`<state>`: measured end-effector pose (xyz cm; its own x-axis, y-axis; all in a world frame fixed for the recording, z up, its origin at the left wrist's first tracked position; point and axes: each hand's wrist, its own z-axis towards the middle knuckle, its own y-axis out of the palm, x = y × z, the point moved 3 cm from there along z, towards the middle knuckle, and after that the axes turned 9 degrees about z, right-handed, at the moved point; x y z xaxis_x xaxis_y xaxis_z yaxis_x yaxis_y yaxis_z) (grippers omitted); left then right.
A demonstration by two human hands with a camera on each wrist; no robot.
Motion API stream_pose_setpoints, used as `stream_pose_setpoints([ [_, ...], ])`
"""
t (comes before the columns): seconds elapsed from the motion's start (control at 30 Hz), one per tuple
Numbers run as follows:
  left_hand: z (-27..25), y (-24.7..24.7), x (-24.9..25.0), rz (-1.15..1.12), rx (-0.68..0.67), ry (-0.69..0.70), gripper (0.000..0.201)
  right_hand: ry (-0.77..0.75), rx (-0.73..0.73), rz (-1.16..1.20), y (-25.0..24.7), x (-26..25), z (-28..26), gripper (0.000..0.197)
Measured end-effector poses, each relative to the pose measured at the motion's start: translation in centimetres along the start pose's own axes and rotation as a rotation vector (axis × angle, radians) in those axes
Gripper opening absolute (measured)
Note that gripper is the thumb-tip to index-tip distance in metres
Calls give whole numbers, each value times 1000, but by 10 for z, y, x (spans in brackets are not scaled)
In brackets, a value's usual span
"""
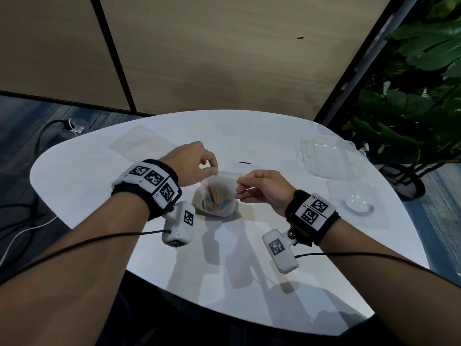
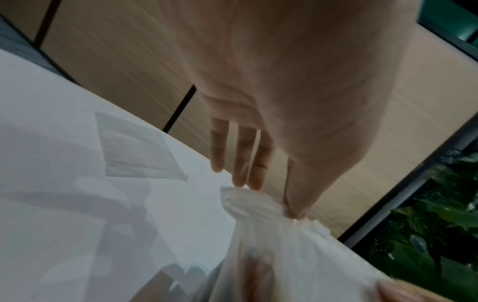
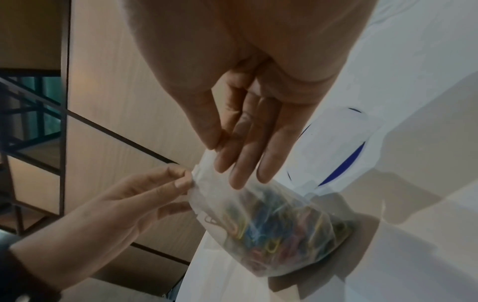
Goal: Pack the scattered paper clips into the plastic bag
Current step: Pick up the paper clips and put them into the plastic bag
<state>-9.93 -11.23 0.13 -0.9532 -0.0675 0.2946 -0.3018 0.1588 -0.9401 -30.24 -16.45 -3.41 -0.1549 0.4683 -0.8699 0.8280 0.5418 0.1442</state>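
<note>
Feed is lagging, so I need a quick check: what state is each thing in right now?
plastic bag: filled, bottom on table, top held up by both hands.
paper clips: inside bag.
left hand: pinches bag's top edge.
right hand: pinches bag's top edge.
spare flat bag: lying flat.
clear plastic container: empty.

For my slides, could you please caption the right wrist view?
Both hands pinch the top edge of a plastic bag filled with coloured paper clips above the white table.

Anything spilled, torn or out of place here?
Nothing stands out. The paper clips sit inside the plastic bag, which the left hand and right hand pinch at its top; no loose clips show on the table.
</note>
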Motion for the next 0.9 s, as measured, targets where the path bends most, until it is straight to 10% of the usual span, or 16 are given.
stream_pose_setpoints([
  [0.9, 18, 7, -40, -117, 32, -142, 17, 11, 26, -187, -27, -13, 19, 13],
])
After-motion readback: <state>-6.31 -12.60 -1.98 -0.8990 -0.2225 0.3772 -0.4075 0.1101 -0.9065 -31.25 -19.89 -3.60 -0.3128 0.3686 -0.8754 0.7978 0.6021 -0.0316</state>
